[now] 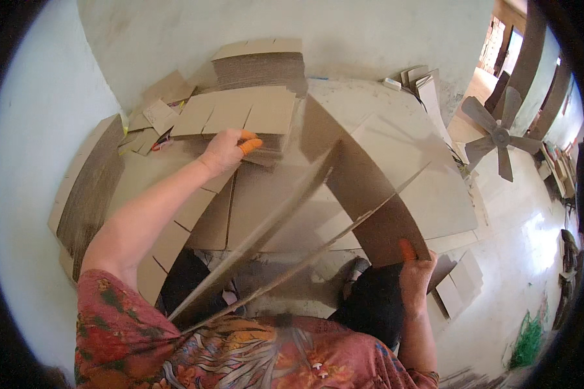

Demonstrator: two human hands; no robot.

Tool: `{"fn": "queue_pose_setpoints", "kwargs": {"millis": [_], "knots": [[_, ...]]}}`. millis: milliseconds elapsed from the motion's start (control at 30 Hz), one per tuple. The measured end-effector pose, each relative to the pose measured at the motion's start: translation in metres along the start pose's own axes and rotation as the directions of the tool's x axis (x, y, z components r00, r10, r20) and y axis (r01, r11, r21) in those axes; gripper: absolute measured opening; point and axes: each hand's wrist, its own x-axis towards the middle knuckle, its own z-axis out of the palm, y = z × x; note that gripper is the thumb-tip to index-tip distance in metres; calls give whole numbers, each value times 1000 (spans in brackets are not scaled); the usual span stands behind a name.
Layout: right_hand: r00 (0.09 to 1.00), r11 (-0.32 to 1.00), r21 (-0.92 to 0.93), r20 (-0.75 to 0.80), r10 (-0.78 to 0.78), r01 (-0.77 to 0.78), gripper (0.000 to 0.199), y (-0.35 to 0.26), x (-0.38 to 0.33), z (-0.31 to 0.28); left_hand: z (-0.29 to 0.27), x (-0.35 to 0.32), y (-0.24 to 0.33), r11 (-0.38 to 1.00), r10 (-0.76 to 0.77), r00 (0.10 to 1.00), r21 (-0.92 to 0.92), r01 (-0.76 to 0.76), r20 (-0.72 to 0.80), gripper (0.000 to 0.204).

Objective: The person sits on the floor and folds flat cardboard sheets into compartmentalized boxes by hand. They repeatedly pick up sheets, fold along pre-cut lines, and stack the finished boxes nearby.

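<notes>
My right hand [416, 275], with an orange cover on a finger, grips the near end of a long brown cardboard strip [370, 194] standing on edge. Two thinner cardboard strips, a blurred one [259, 223] and a sharper one [318, 251], slant from my chest toward it; the sharper one crosses it. My left hand [230, 150], fingers bent and orange covers on the fingertips, pinches the near edge of a slotted cardboard strip on a stack of slotted strips [233, 110]. The exact grip of its thumb is hidden.
Another cardboard stack [259, 61] stands against the wall, and a tall one [87, 188] at the left. Board [428, 188] covers the work surface. Loose cardboard pieces [461, 285] lie on the floor at right, near a grey fan [499, 136] and green netting [529, 340].
</notes>
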Motion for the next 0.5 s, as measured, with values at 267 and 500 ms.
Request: {"fn": "queue_pose_setpoints", "kwargs": {"millis": [267,500], "knots": [[995,969,-226,-10,103,-102,18,29,38,2,31,48,-28,815,83,992,579,-14,-92,45],[997,973,-218,6,82,-79,33,47,83,-5,10,64,-34,994,-111,992,19,112,-62,26]]}}
